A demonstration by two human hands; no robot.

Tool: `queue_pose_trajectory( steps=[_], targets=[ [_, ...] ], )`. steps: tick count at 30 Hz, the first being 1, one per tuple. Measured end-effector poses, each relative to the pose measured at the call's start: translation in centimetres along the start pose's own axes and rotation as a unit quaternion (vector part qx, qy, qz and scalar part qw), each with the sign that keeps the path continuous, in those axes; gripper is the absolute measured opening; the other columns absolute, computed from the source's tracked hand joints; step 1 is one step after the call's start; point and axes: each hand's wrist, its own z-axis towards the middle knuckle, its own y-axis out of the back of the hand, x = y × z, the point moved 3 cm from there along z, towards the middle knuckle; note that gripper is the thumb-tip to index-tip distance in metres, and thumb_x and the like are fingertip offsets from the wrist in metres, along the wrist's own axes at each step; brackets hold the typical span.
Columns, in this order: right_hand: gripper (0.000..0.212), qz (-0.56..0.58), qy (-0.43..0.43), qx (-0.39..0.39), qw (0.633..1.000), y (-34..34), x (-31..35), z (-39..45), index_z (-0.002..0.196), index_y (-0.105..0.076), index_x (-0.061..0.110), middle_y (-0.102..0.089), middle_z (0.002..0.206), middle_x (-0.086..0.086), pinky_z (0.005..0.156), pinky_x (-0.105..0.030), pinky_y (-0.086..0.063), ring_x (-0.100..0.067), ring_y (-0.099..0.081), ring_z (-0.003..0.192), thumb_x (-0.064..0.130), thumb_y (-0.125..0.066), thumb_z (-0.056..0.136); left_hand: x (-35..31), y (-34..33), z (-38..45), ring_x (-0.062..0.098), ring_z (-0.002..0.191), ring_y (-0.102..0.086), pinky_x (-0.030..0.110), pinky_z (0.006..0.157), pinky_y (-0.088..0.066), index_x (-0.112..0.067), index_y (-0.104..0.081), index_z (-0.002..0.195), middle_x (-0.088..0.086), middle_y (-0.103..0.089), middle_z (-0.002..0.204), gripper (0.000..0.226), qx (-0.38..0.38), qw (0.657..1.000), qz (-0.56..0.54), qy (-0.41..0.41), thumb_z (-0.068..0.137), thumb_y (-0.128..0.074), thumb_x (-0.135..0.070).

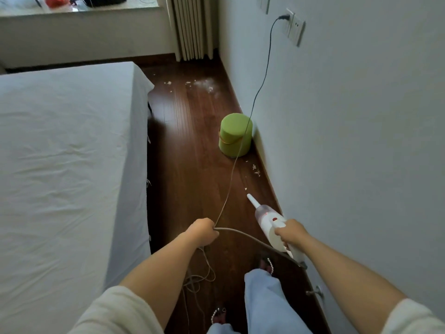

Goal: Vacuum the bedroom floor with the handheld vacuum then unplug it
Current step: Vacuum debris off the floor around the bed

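1. Nearest, loose coils of power cord [199, 278] lie on the wooden floor [192, 189] just beside the person's sandalled feet; a step forward could snag them and cause a trip.
2. Next, the left hand [203, 231] has its fingers curled round the cord, lifting it off the boards, while the right hand [291, 232] grips the handle of the white handheld vacuum [271, 224].
3. Its crevice nozzle [251, 200] points down towards white crumbs [256, 170] near the skirting. The clear dust cup looks faintly pink, but its contents cannot be told.
4. Farther on, the cord drapes over the green cylindrical stool [236, 135]; pulling it taut would likely drag or tip the stool.
5. Beyond, more white debris [207, 85] lies scattered beside the bed [67, 153], not yet cleaned.
6. Farthest, the plug [284, 18] sits in the wall socket [292, 25]; a hard tug could yank it out early.
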Motion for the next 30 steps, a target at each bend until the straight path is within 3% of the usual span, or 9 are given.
queue_pose_trajectory(
  steps=[5,12,17,21,26,30],
  targets=[
    [0.037,-0.009,0.004,0.012,1.000,2.6,2.5,4.4,0.124,-0.050,-0.005,-0.059,0.100,-0.020,0.048,-0.025,-0.041,-0.029,-0.055,0.076,0.014,-0.053,0.093,-2.5,2.8,3.1,0.020,0.095,-0.061,0.024,0.072,-0.046,-0.009,-0.061,0.114,0.007,-0.064,0.108,0.030,-0.017,0.999,-0.017,0.023,0.095,-0.049,-0.029],
    [0.035,-0.006,0.025,0.025,0.999,8.5,6.1,10.5,0.122,-0.050,-0.005,-0.056,0.087,-0.016,0.044,-0.024,-0.041,-0.018,-0.050,0.055,0.014,-0.053,0.092,-8.4,7.0,7.5,0.023,0.099,-0.062,0.026,0.074,-0.048,-0.007,-0.061,0.112,0.008,-0.064,0.109,0.030,-0.043,0.998,-0.026,0.039,0.096,-0.048,-0.028],
    [0.034,-0.011,0.027,0.009,1.000,11.8,7.3,13.8,0.120,-0.051,-0.002,-0.058,0.093,-0.015,0.048,-0.025,-0.041,-0.020,-0.054,0.064,0.019,-0.055,0.092,-11.5,7.7,10.3,0.020,0.090,-0.060,0.025,0.072,-0.047,-0.008,-0.062,0.112,0.006,-0.064,0.103,0.029,-0.047,0.997,-0.044,0.052,0.096,-0.049,-0.028],
    [0.021,0.033,0.011,-0.006,0.999,13.4,6.8,14.9,0.104,-0.052,0.003,-0.058,0.092,-0.017,0.067,-0.031,-0.046,-0.030,-0.056,0.077,0.018,-0.056,0.090,-13.3,8.1,12.1,0.024,0.100,-0.062,0.026,0.073,-0.046,-0.006,-0.061,0.113,0.009,-0.065,0.110,0.030,-0.036,0.998,-0.024,0.053,0.095,-0.049,-0.027],
    [0.017,0.064,-0.013,-0.031,0.997,15.0,5.8,15.4,0.096,-0.052,0.001,-0.059,0.085,-0.016,0.062,-0.026,-0.042,-0.022,-0.052,0.056,0.017,-0.056,0.091,-16.3,9.0,14.1,0.024,0.103,-0.061,0.026,0.076,-0.046,-0.006,-0.059,0.117,0.009,-0.063,0.114,0.032,-0.020,1.000,0.003,0.017,0.096,-0.048,-0.027],
    [0.017,0.105,-0.034,-0.045,0.993,15.8,6.0,15.4,0.094,-0.055,0.000,-0.058,0.074,-0.012,0.062,-0.027,-0.043,-0.019,-0.050,0.053,0.016,-0.056,0.091,-17.9,10.5,15.2,0.025,0.106,-0.060,0.028,0.080,-0.046,-0.004,-0.059,0.117,0.011,-0.063,0.116,0.033,-0.025,1.000,0.016,-0.004,0.096,-0.048,-0.028]
  ],
)
